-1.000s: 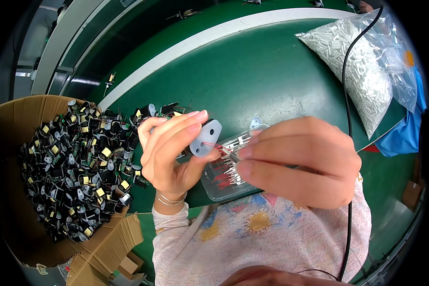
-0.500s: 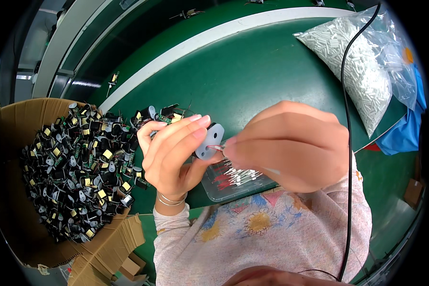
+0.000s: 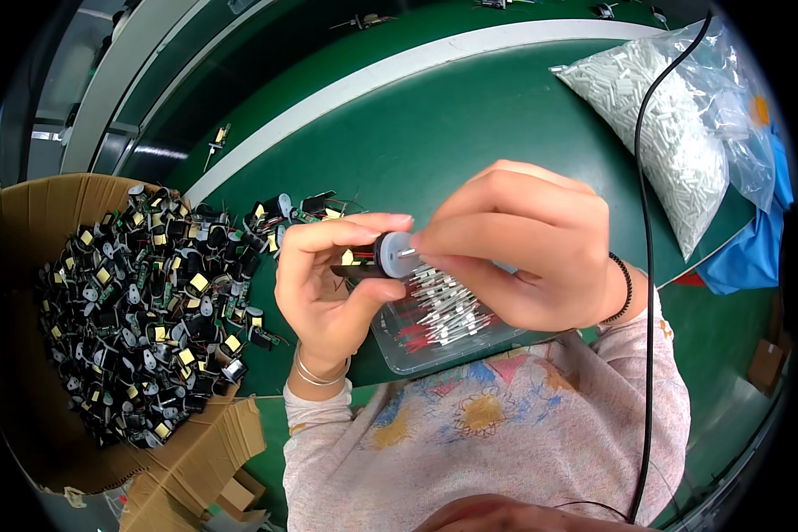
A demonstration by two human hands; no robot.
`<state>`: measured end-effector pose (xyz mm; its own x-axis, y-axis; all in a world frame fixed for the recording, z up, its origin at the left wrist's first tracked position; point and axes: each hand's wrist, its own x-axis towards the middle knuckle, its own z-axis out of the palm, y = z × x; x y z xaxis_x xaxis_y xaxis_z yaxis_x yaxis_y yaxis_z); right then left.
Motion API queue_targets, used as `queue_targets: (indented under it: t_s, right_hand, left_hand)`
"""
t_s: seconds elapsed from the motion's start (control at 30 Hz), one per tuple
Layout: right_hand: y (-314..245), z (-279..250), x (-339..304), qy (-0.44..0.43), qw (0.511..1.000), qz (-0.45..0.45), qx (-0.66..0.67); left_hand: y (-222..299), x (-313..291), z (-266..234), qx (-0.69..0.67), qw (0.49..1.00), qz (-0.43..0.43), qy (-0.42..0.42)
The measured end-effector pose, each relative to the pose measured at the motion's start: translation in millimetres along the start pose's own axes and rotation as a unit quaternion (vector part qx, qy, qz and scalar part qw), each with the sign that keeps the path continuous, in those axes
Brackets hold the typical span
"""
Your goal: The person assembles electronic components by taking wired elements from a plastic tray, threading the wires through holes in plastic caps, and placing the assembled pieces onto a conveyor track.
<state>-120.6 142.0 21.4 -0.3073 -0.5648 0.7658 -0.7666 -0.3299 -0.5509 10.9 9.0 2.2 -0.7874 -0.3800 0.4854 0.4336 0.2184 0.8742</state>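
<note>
My left hand [image 3: 319,288] is closed round a small black electronic assembly with a pale grey end cap [image 3: 392,255], thumb below and fingers above. Red wire and a bit of yellow show behind the cap, which faces right. Against the cap's face, my right hand [image 3: 532,244] pinches a thin silvery lead [image 3: 407,252] between thumb and fingertips; its far end is hidden. Below both hands lies a clear plastic tray [image 3: 408,367] holding a pile of white-sleeved leads [image 3: 452,310] with red ends. More assemblies [image 3: 275,211] lie on the table just beyond my left hand.
At left, a cardboard box [image 3: 40,202] is heaped with similar assemblies [image 3: 142,310]. A clear bag of small white tubes [image 3: 652,124] lies at the far right of the green table [image 3: 372,151]. A black cable [image 3: 645,266] hangs down on the right, over my right sleeve.
The grey cap has turned from facing up toward me to facing right, showing the assembly's side. My right hand has shifted slightly left and up, its pinch still at the cap.
</note>
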Motion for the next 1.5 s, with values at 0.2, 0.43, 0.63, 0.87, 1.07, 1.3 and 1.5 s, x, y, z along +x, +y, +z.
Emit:
queue_targets:
  t_s: [0.2,0.43,0.63,0.87,1.07,1.3,1.5]
  right_hand:
    - [-4.1,0.7,-2.8,0.007,0.995,-0.065,-0.079]
    - [-7.1,9.4,-5.3,0.017,0.981,-0.135,-0.141]
    - [2.1,3.2,-3.1,-0.023,0.999,-0.028,0.0]
    - [-2.5,17.1,-10.2,0.027,0.997,-0.059,-0.051]
    - [46.3,43.3,10.8,0.033,0.998,0.025,0.056]
    - [228.8,61.3,63.1,0.083,0.836,0.448,0.305]
    - [248.5,66.2,56.9,0.08,0.753,0.548,0.356]
  left_hand:
    - [-3.5,-3.0,-2.6,-0.096,0.994,-0.034,0.028]
    - [-4.4,-7.2,5.5,0.101,0.989,0.09,0.062]
    - [-0.5,-5.6,5.9,0.065,0.995,0.065,0.036]
    - [1.5,-8.9,6.2,0.11,0.99,0.059,0.061]
    - [-21.7,17.9,-18.5,0.102,0.991,-0.015,0.079]
    - [-52.2,20.0,-75.8,0.525,0.848,-0.072,-0.013]
    - [-60.8,-5.1,-83.9,0.554,0.815,-0.137,-0.105]
